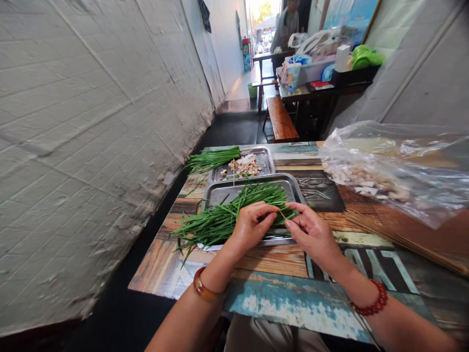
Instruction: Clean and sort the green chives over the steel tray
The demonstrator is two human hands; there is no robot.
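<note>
My left hand point(253, 224) is closed in a pinch above the near metal tray point(293, 185), with a thin green chive strand at its fingertips. Opposite it, my right hand point(311, 233) grips a thin bamboo skewer point(283, 214). The skewer's tip points toward my left fingers, and its shaft seems to run back under my right wrist. Whether the chive is on the tip, I cannot tell. Beneath both hands lies a loose pile of long green chives point(216, 222), spilling over the tray's left side.
Behind stands a second metal tray point(269, 159) with a chive bundle point(214, 157) and pale chopped pieces point(247, 166). A clear plastic bag point(395, 161) of pale pieces and a bundle of skewers point(403, 239) lie right. Beyond are a wooden bench point(281, 120) and a person point(287, 27).
</note>
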